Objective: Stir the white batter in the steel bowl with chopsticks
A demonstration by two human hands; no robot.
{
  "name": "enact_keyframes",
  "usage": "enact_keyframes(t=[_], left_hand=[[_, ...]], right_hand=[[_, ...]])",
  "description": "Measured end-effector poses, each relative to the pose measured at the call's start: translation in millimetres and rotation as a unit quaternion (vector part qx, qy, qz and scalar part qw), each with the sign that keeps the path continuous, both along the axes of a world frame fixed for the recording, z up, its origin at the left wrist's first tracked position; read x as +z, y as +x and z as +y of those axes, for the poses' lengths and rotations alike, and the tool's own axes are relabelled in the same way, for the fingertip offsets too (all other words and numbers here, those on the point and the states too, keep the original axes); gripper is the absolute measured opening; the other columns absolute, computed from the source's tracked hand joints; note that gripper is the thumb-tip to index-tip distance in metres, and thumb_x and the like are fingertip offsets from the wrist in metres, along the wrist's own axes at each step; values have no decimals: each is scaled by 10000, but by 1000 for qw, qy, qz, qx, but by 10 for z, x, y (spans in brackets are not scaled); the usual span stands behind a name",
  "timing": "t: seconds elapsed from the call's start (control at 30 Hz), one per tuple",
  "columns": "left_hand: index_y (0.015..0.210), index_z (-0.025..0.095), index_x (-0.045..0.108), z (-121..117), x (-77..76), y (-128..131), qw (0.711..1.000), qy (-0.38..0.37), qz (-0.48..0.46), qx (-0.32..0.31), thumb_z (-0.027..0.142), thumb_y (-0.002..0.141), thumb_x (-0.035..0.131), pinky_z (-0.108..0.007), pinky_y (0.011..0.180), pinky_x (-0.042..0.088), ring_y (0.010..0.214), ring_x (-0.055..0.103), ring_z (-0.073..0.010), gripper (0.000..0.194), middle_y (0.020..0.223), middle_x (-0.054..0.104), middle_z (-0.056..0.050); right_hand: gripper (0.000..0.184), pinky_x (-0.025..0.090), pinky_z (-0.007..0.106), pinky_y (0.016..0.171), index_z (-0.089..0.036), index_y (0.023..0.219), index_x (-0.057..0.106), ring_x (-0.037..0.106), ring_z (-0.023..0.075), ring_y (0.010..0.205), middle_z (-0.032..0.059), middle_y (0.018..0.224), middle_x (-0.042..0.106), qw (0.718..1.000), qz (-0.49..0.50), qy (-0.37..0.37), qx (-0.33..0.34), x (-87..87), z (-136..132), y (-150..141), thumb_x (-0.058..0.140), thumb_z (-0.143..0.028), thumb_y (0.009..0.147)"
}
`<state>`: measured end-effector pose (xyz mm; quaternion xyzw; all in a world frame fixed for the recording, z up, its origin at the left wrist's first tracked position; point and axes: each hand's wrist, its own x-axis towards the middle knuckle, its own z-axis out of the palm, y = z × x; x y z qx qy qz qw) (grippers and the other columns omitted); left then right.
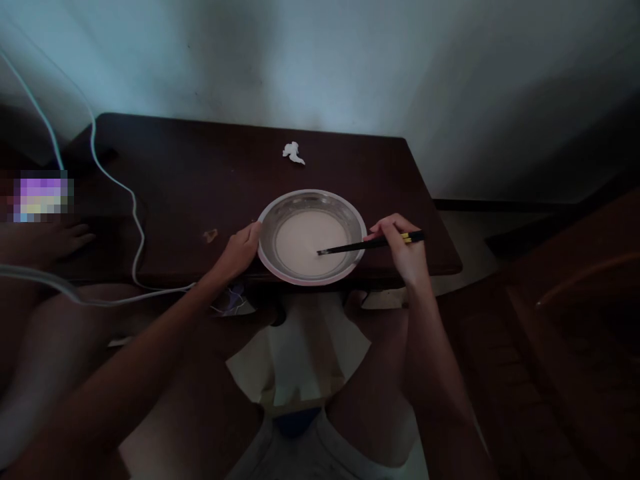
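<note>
A round metal bowl (345, 212) holding a pale, creamy liquid sits near the front edge of a dark wooden table (200, 180). My left hand (237, 253) grips the bowl's left rim, fingers closed around it. My right hand (400, 243) is closed on a pair of black chopsticks (365, 245) with yellow ends. The chopstick tips dip into the liquid near the bowl's middle.
A crumpled white scrap (293, 153) lies on the table behind the bowl. White cables (134, 220) run across the table's left side. Another person's hand (55, 241) rests at the far left. A pale wall stands behind; dark wooden furniture (565, 320) is on the right.
</note>
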<state>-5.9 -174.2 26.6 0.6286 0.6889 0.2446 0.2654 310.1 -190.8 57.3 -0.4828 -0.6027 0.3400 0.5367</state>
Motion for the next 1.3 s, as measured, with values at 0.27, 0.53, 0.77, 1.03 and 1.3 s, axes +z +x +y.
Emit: enact_keyframes(t=[0.27,0.53,0.77,1.03,1.3], left_hand=[[814,217,533,-5,-13,-10,1000,2,-4,-1,529,965,259,-423,933,487,976,640,-292,442,939,688,-110],[808,225,530,-3,-27,-17,1000,16,-11,-4,516,969,269,-393,901,480,938,621,-262,422,932,690,-94],[788,233,530,1,-31,-15,1000,10,-8,3,498,949,292,-397,893,480,927,626,-272,391,903,677,-88],[890,200,623,5,-39,-16,1000,9,-11,4,494,974,285,-439,975,485,1022,648,-297,456,1016,736,-134],[879,201,629,0,-33,-14,1000,16,-13,-1,490,977,282,-421,961,485,1016,646,-289,462,1011,725,-119]], right_hand=[[247,512,355,795,-252,784,710,704,197,810,5,797,764,996,-76,39,11,6,-13,-45,602,-377,968],[215,504,358,819,-254,825,748,701,202,868,22,886,783,990,-122,40,59,11,-16,-65,614,-355,959],[287,539,346,774,-243,788,699,722,192,778,3,762,756,999,-40,21,24,1,-28,-40,581,-414,986],[277,524,339,782,-243,790,697,716,192,789,-1,766,752,997,-61,41,-3,5,-9,0,590,-406,987],[222,503,347,811,-252,832,742,688,195,860,21,888,777,989,-133,53,44,-1,-8,-44,602,-356,969]])
